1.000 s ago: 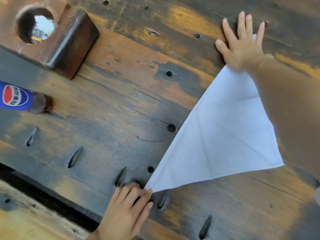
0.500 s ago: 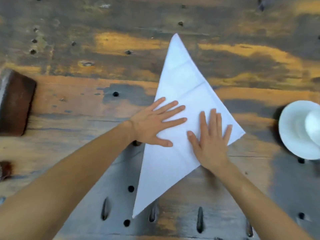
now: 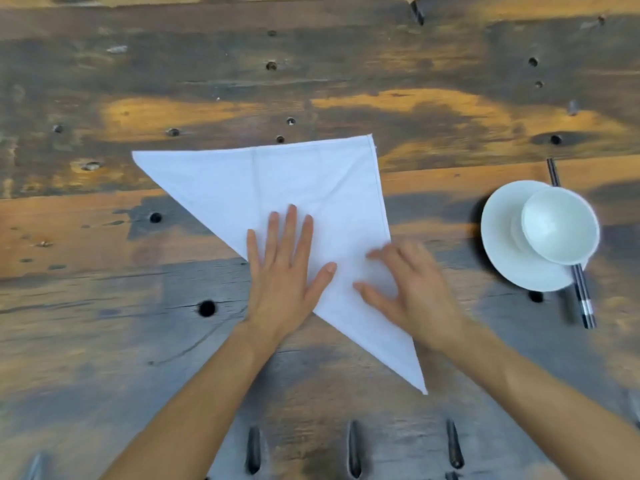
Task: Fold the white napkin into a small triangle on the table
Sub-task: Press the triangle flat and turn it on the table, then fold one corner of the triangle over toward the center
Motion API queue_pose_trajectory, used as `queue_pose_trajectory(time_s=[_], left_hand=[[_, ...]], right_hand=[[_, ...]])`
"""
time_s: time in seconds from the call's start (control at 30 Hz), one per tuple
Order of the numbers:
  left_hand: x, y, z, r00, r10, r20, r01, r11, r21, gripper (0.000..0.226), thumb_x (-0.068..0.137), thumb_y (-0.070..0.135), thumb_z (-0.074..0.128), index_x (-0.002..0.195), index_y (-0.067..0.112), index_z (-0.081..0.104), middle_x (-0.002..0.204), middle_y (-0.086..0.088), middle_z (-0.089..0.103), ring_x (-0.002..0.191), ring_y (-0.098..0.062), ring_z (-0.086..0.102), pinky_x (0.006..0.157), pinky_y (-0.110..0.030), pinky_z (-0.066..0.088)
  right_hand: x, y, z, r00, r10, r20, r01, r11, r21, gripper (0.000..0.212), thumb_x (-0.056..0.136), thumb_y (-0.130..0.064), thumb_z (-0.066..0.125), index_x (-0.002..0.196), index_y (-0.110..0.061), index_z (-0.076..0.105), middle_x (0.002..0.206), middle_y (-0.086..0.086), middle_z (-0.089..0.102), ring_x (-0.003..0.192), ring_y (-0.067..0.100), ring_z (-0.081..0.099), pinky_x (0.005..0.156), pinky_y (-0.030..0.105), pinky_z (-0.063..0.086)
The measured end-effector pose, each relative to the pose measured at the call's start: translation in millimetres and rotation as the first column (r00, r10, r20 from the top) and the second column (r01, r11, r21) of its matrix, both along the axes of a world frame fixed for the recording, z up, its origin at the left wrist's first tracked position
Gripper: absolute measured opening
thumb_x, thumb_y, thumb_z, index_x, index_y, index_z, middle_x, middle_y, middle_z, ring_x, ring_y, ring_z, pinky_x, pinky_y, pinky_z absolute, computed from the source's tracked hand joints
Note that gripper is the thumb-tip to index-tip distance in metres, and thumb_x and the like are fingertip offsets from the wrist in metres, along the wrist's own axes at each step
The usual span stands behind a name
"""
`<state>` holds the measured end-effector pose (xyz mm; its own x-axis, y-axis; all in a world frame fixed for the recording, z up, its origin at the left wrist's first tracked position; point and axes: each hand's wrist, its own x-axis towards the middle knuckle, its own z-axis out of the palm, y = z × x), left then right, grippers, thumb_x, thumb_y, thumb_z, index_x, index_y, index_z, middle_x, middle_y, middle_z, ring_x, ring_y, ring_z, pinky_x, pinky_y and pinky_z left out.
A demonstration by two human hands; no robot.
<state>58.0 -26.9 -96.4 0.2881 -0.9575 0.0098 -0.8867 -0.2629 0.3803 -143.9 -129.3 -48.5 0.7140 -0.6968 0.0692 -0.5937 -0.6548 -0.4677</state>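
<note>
The white napkin (image 3: 277,181) lies flat on the worn wooden table (image 3: 104,306) as one large triangle, with corners at the far left, far right and near right. My left hand (image 3: 285,271) rests palm down on its long folded edge, fingers spread. On the napkin's right part, my right hand (image 3: 412,289) is blurred, with fingers apart and nothing gripped.
A white saucer (image 3: 502,251) with a small white bowl (image 3: 559,225) on it stands to the right of the napkin. Dark chopsticks (image 3: 583,299) lie under the saucer. Holes and slots dot the table top.
The napkin now lies turned, its long edge running from far left to near right. Both hands stay flat on it; the right hand is moving. The view has shifted too.
</note>
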Motion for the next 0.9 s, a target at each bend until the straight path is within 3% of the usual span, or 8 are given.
queue_pose_trajectory(time_s=[0.1,0.2,0.33,0.47,0.57,0.7,0.8,0.9], left_hand=[[-7.8,19.2,6.1,0.955,-0.295,-0.025,0.281,0.931,-0.233,0.059,0.099,0.047,0.061,0.147,0.013,0.055,0.159,-0.01,0.046,0.151,-0.031,0.038,0.12,-0.062,0.028],[-23.2,38.9,4.4,0.895,-0.446,-0.001,0.437,0.877,-0.201,0.053,0.093,0.047,0.072,0.135,0.015,0.067,0.15,-0.006,0.058,0.143,-0.028,0.05,0.116,-0.057,0.037],[-36.1,48.3,1.1,0.885,-0.465,0.005,0.462,0.878,-0.12,0.057,0.087,0.054,0.075,0.131,0.019,0.07,0.145,-0.001,0.062,0.141,-0.026,0.053,0.112,-0.056,0.044],[-41.2,45.0,7.1,0.914,-0.406,-0.013,0.396,0.898,-0.19,0.035,0.098,0.045,0.065,0.121,0.021,0.074,0.13,0.007,0.071,0.129,-0.019,0.063,0.111,-0.048,0.044],[-38.0,31.5,22.1,0.934,-0.251,-0.255,0.211,0.962,-0.175,0.024,0.105,0.034,0.053,0.113,0.025,0.074,0.104,0.012,0.075,0.097,-0.013,0.07,0.091,-0.04,0.05],[-29.0,8.0,36.6,0.815,0.105,-0.569,-0.147,0.989,-0.027,0.024,0.103,0.05,0.047,0.104,0.035,0.066,0.084,0.008,0.069,0.078,-0.01,0.065,0.074,-0.039,0.054],[-21.0,-8.8,39.5,0.723,0.17,-0.669,-0.228,0.974,0.001,0.029,0.101,0.054,0.048,0.104,0.034,0.068,0.085,0.003,0.071,0.082,-0.018,0.066,0.077,-0.038,0.053],[-12.7,-27.6,42.3,0.696,0.176,-0.696,-0.229,0.973,0.018,0.028,0.1,0.053,0.05,0.097,0.031,0.067,0.075,0.001,0.063,0.069,-0.008,0.056,0.066,-0.029,0.046]], right_hand=[[-39.6,40.1,-2.5,0.996,0.068,-0.064,-0.066,0.997,0.043,0.041,0.081,-0.049,0.075,0.103,-0.014,0.066,0.097,0.004,0.062,0.089,0.025,0.056,0.079,0.038,0.047],[-66.1,61.8,-10.8,0.959,0.217,-0.181,-0.214,0.976,0.035,0.034,0.078,-0.044,0.079,0.094,-0.017,0.066,0.09,0.003,0.062,0.081,0.027,0.058,0.07,0.037,0.047],[-64.7,62.5,-3.5,0.912,0.297,-0.282,-0.317,0.948,-0.025,0.016,0.079,-0.024,0.08,0.081,-0.018,0.065,0.079,0.002,0.059,0.071,0.027,0.056,0.066,0.036,0.043],[-40.6,41.2,37.7,0.906,0.313,-0.285,-0.298,0.95,0.094,0.012,0.091,-0.026,0.064,0.083,-0.02,0.058,0.075,0.0,0.06,0.067,0.027,0.06,0.06,0.038,0.051],[-18.7,1.1,74.6,0.941,0.283,-0.185,-0.214,0.922,0.322,0.02,0.098,-0.042,0.049,0.095,-0.025,0.06,0.084,-0.007,0.069,0.078,0.02,0.064,0.071,0.039,0.05],[1.9,-60.9,94.8,0.993,0.086,0.077,-0.115,0.698,0.707,0.046,0.075,-0.065,0.068,0.108,-0.033,0.072,0.098,-0.021,0.075,0.099,-0.003,0.068,0.088,0.013,0.048],[11.9,-90.8,81.6,0.989,0.051,0.141,-0.142,0.619,0.773,0.054,0.063,-0.059,0.083,0.112,-0.038,0.071,0.116,-0.022,0.071,0.113,-0.003,0.063,0.095,0.014,0.049],[30.3,-108.6,53.7,0.986,-0.018,0.168,-0.117,0.645,0.755,0.031,0.075,-0.038,0.087,0.103,-0.034,0.075,0.108,-0.013,0.075,0.103,0.006,0.069,0.086,0.026,0.056]])
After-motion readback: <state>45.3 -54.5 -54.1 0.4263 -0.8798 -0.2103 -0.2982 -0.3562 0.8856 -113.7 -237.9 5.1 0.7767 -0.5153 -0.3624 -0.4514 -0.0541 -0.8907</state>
